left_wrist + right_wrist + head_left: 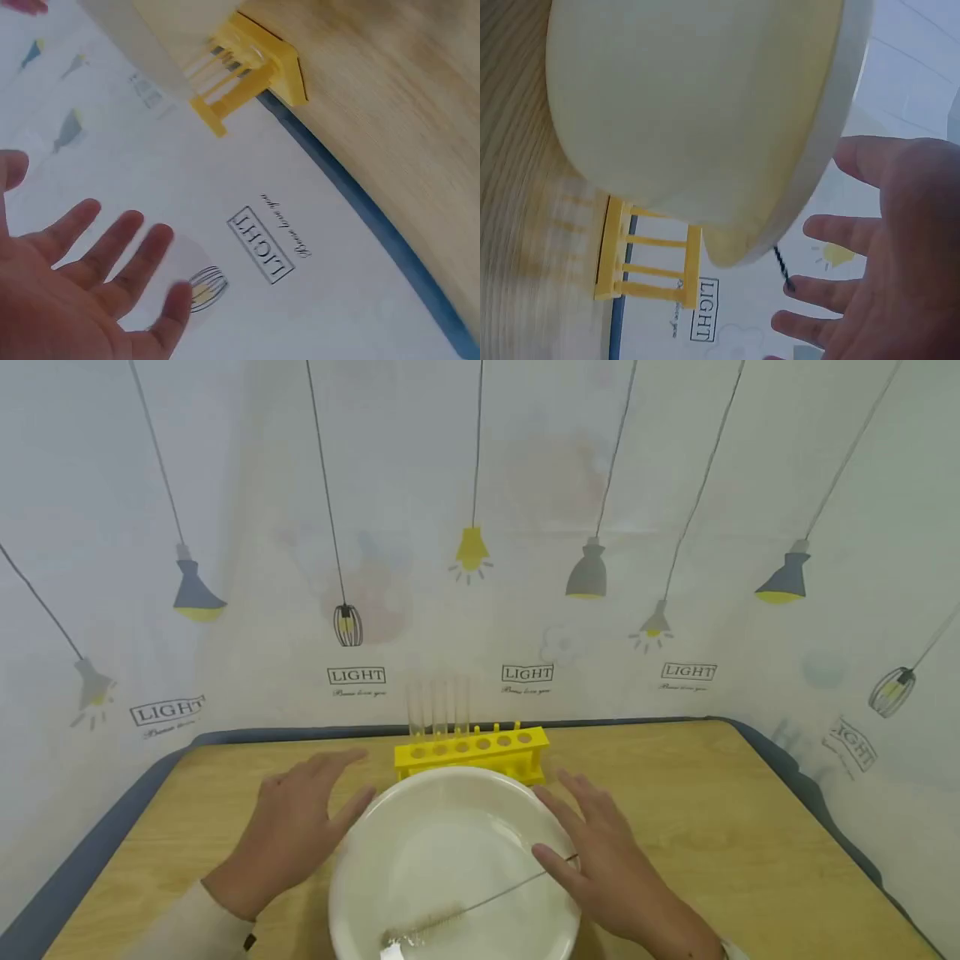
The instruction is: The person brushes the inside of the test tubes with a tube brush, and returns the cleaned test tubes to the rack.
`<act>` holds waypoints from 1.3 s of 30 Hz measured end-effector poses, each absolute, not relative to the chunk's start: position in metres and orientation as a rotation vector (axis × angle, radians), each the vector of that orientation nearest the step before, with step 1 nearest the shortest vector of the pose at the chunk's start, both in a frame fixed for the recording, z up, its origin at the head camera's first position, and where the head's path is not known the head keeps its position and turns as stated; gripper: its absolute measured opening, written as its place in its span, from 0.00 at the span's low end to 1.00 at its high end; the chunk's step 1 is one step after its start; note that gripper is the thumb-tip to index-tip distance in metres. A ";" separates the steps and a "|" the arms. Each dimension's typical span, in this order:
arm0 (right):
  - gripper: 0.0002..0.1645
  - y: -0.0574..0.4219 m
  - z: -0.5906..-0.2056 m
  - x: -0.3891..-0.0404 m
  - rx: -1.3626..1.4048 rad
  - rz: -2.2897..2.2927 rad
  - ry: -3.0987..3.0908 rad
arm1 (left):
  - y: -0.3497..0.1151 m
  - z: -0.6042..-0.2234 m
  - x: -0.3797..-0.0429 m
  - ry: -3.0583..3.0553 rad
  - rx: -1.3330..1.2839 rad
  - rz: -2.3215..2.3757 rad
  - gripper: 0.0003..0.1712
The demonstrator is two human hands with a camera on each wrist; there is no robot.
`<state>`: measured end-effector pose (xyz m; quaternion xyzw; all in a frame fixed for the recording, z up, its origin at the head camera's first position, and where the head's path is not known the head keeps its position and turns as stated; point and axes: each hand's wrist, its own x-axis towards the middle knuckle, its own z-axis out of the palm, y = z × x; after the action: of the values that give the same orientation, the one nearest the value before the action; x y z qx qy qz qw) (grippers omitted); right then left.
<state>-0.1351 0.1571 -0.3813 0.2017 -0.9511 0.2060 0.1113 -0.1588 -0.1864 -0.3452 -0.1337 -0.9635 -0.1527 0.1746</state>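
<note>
A round white basin [450,835] stands on the table, and a tube brush [427,925] lies in it. The brush's bristles are at the near left, and its thin wire handle crosses the right rim. My left hand [296,822] is beside the basin's left rim, fingers spread, holding nothing. At the right rim is my right hand [611,860], fingers extended and thumb at the edge. In the right wrist view the twisted wire end [781,264] meets a fingertip; whether it touches I cannot tell. No fingers curl round the basin [667,97].
Behind the basin stands a yellow test tube rack [472,752], with three clear test tubes [439,706] upright in its left holes. The wooden table [720,827] ends at a dark blue edge against a white curtain [420,460] printed with lamps.
</note>
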 end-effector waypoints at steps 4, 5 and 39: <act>0.26 0.165 -0.379 -0.142 0.415 0.741 -2.825 | -0.189 -0.340 -0.189 -2.813 -0.320 -0.718 0.38; 0.25 0.167 -0.378 -0.145 0.360 0.793 -2.844 | -0.189 -0.339 -0.195 -2.842 -0.300 -0.792 0.40; 0.18 0.203 -0.399 -0.176 0.809 1.604 -3.131 | -0.147 -0.350 -0.270 -3.034 -0.354 -1.109 0.21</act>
<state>-0.1761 0.2031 -0.3989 0.2181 -0.8438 0.4321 -0.2319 -0.2700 -0.1468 -0.3498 -0.1086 -0.9322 -0.3409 -0.0543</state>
